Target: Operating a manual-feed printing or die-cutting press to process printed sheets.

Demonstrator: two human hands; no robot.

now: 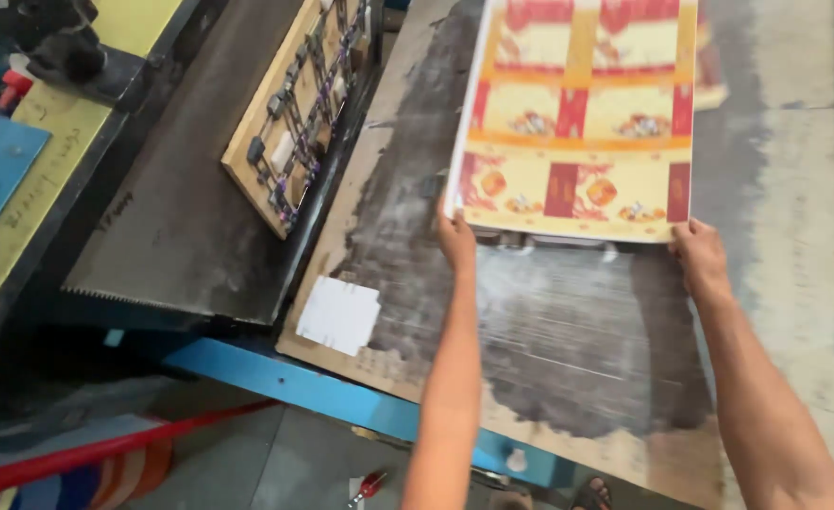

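Both hands hold one printed sheet (577, 113) — a large yellow and red card with repeating box patterns — by its near edge. The left hand (456, 241) pinches the near left corner, the right hand (698, 255) closes on the near right corner, so neither is nearer than the other. The sheet stretches away from the hands, its long axis pointing to the far side, and it lies over the worn grey board (568, 349) of the press bed. The far end is cut off by the top of the picture, and whether more sheets lie under it is hard to tell. To the left stands a wooden cutting die (294, 113), tilted — and a small white paper (338, 314) lies near the board's corner.
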